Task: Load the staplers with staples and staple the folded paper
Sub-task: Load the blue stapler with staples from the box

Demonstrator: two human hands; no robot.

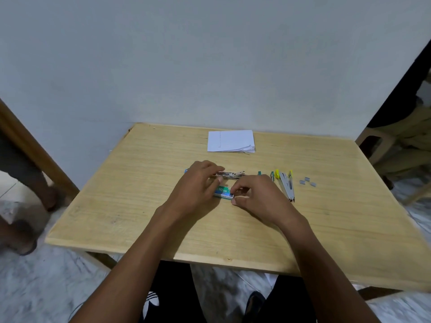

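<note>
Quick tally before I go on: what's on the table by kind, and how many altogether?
Staplers: 2 (silver stapler at the left hand, yellow stapler)
Staple box: 1, at the right hand
Loose staple strips: 3
Folded paper: 1
Teal pieces beside the right hand: unclear, not counted
Total: 7

Stapler (231, 174) partly hidden behind left hand (198, 183); staple box (222, 191) label too small to read.
</note>
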